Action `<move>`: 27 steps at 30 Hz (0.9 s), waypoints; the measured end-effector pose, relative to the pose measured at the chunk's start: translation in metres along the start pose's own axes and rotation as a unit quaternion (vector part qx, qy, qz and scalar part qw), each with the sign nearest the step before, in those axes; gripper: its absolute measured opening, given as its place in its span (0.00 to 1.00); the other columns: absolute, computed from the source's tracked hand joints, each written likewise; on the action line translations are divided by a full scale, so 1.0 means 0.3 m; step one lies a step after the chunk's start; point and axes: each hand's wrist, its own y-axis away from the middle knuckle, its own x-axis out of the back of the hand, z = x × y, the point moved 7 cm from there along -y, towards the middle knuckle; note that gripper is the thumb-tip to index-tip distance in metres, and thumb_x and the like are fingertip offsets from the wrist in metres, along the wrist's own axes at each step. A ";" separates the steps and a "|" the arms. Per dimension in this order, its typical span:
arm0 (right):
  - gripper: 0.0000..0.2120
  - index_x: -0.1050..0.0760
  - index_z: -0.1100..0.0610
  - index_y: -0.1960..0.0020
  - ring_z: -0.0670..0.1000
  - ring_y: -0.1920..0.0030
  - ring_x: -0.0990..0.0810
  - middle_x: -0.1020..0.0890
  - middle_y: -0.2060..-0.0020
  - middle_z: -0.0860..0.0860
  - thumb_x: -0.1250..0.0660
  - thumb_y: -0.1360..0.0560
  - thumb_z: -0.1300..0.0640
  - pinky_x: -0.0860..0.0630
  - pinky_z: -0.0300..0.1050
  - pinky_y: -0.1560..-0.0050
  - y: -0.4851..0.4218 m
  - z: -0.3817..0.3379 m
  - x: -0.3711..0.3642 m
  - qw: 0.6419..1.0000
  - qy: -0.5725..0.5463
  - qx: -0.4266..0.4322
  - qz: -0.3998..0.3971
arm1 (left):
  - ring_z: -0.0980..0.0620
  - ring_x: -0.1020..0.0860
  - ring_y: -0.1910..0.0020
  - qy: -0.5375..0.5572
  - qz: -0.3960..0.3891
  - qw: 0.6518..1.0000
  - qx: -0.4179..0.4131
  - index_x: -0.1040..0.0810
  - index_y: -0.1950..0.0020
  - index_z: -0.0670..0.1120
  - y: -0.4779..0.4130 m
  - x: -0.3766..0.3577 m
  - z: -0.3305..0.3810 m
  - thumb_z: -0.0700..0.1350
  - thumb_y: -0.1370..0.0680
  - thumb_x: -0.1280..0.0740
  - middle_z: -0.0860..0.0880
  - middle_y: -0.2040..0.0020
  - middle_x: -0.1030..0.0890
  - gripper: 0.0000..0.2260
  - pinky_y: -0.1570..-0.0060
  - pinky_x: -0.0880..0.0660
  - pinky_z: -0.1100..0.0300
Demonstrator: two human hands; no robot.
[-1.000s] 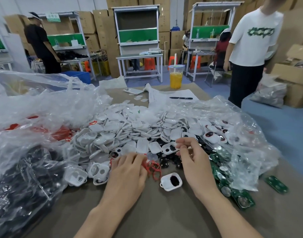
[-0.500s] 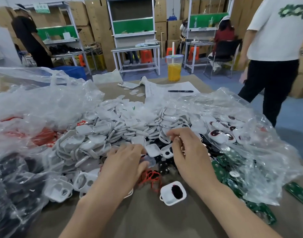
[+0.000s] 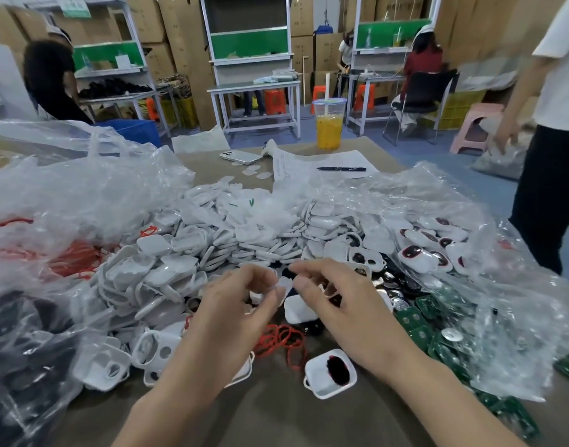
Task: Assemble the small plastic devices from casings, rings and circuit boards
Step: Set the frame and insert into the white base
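Note:
My left hand [image 3: 235, 308] and my right hand [image 3: 338, 304] are raised together over the near edge of a big pile of white casings [image 3: 244, 233]. Both have curled fingers. Between their fingertips they pinch a small white piece [image 3: 281, 283], which is blurred. Just below it a white casing [image 3: 301, 310] lies on the pile. Loose red rings [image 3: 281, 341] lie on the table under my hands. In front of them sits a white casing with a dark window [image 3: 330, 372]. Green circuit boards [image 3: 418, 321] spill from a clear bag to the right.
Clear plastic bags [image 3: 67, 195] of red and black parts fill the left side. Another bag [image 3: 470, 253] of finished white pieces lies right. A cup of orange drink [image 3: 329, 124], a phone [image 3: 241, 156], paper and pen [image 3: 341, 169] sit at the far edge. A person [image 3: 554, 124] stands at right.
Both hands have lifted off the pile and come together. The left hand left the red rings, and the fingertips now meet on a small white piece.

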 end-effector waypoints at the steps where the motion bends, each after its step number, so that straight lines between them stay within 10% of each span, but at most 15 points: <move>1: 0.13 0.21 0.41 0.41 0.38 0.43 0.24 0.20 0.48 0.35 0.38 0.20 0.38 0.32 0.27 0.46 -0.001 -0.002 -0.008 1.000 0.002 0.002 -0.012 | 0.65 0.24 0.68 0.023 -0.001 1.000 0.007 0.21 0.53 0.59 0.000 0.000 0.004 0.51 0.21 0.30 0.63 0.58 0.19 0.02 0.70 0.29 0.65; 10: 0.07 0.15 0.45 0.54 0.42 0.61 0.20 0.16 0.62 0.48 0.29 0.25 0.43 0.26 0.33 0.60 -0.007 -0.001 0.013 0.985 -0.162 -0.051 0.020 | 0.56 0.16 0.50 0.170 -0.015 0.983 0.066 0.17 0.42 0.54 -0.004 -0.002 -0.008 0.54 0.29 0.29 0.54 0.51 0.14 0.16 0.45 0.21 0.63; 20: 0.03 0.15 0.49 0.51 0.47 0.64 0.19 0.15 0.61 0.52 0.27 0.25 0.53 0.22 0.40 0.68 -0.011 0.003 0.008 0.953 -0.288 -0.090 0.017 | 0.57 0.19 0.62 0.263 -0.040 0.960 0.083 0.17 0.42 0.52 -0.003 -0.024 -0.006 0.43 0.23 0.28 0.49 0.54 0.14 0.11 0.60 0.23 0.66; 27: 0.01 0.16 0.46 0.54 0.47 0.68 0.20 0.16 0.65 0.50 0.26 0.26 0.51 0.22 0.40 0.69 -0.016 0.038 0.017 0.953 -0.278 -0.116 0.034 | 0.54 0.18 0.57 0.329 -0.031 0.938 0.101 0.16 0.46 0.57 -0.010 -0.018 -0.024 0.49 0.30 0.26 0.48 0.54 0.16 0.13 0.54 0.20 0.62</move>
